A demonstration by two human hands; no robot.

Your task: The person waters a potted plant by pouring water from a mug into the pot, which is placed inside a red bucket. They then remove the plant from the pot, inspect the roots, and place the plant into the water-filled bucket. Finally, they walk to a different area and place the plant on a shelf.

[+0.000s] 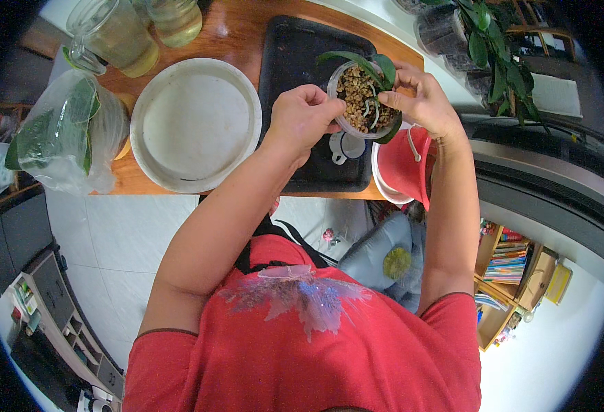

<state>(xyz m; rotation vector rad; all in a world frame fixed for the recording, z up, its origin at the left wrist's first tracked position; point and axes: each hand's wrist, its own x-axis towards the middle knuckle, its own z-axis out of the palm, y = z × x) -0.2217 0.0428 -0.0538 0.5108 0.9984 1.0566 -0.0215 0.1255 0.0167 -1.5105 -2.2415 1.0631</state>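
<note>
A clear plastic pot filled with coarse brown potting granules is held over a black tray. An orchid-like plant with green leaves and pale roots grows in it. My left hand pinches the pot's rim on its left side, thumb and forefinger together. On the right, my right hand has its thumb over the granules by the plant's base, with its fingers behind the leaf. Just below the pot, a white enamel mug with a dark rim lies on the tray.
A large round pale dish stands left of the tray. Farther left are a bagged leafy plant, a clear pitcher and a glass jar of liquid. A red bucket stands at the table's right edge; potted plants are beyond.
</note>
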